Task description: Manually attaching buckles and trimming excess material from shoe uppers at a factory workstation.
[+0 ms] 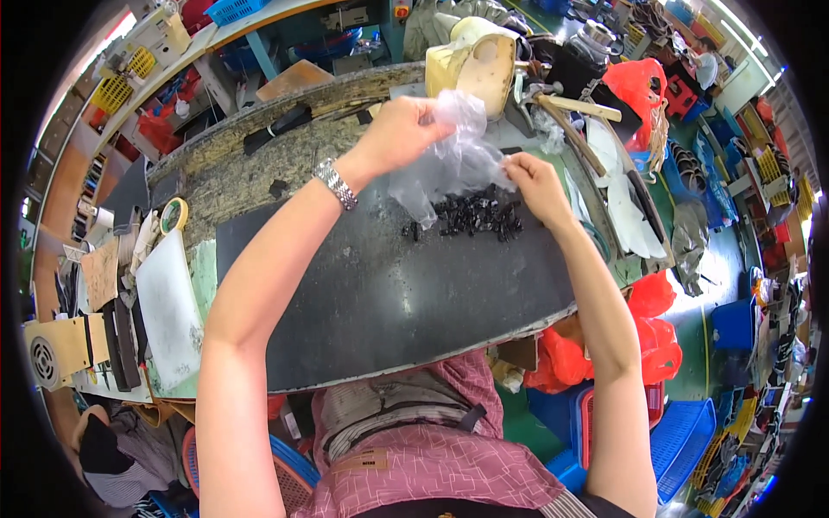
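Bag (459,162) of clear plastic hangs above the tabletop (389,302), by small black parts (480,217); we find left hand (395,136) and right hand (542,190) pinching it between fingers. We judge its trailing film, dragged low, could scatter parts.

A crumpled clear bag (455,160) hangs near heaped black pieces (479,216).
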`<act>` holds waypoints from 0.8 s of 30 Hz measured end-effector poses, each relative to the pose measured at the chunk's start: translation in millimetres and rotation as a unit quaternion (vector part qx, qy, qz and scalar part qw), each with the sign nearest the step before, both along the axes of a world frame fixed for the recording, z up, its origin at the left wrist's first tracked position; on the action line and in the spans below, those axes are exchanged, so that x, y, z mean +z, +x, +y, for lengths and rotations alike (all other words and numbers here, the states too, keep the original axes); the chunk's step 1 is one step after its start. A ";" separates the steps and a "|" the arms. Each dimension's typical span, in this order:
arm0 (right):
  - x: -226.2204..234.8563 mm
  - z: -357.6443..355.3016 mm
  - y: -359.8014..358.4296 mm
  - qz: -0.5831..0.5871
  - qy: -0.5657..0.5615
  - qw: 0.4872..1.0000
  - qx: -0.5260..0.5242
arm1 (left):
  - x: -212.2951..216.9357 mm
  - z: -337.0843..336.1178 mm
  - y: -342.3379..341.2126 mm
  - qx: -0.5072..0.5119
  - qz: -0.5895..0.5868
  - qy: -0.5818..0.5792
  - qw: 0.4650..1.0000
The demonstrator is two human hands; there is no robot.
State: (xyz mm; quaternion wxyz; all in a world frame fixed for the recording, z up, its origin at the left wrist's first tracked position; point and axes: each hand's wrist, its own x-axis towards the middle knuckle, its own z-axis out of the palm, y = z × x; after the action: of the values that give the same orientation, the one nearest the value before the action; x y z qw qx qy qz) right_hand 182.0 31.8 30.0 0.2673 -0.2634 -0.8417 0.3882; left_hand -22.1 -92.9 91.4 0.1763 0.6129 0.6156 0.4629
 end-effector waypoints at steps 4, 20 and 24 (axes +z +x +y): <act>6.4 -0.4 10.4 0.013 -0.068 0.998 0.001 | 33.0 -9.9 7.3 0.019 -0.016 -0.017 1.000; -25.7 -64.1 -41.7 0.080 -0.187 0.973 0.106 | 45.5 -5.2 41.2 0.002 -0.182 0.077 0.980; -28.7 -59.2 -46.9 0.135 -0.121 0.980 0.085 | 38.6 -2.5 33.4 0.011 -0.173 0.050 0.984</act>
State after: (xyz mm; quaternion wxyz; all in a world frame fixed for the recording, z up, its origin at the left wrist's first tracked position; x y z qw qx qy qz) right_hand 135.0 -27.4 1.3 0.3108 -0.1662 -0.7638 0.5407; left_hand 11.2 -95.4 130.0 0.2446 0.5249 0.5585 0.5939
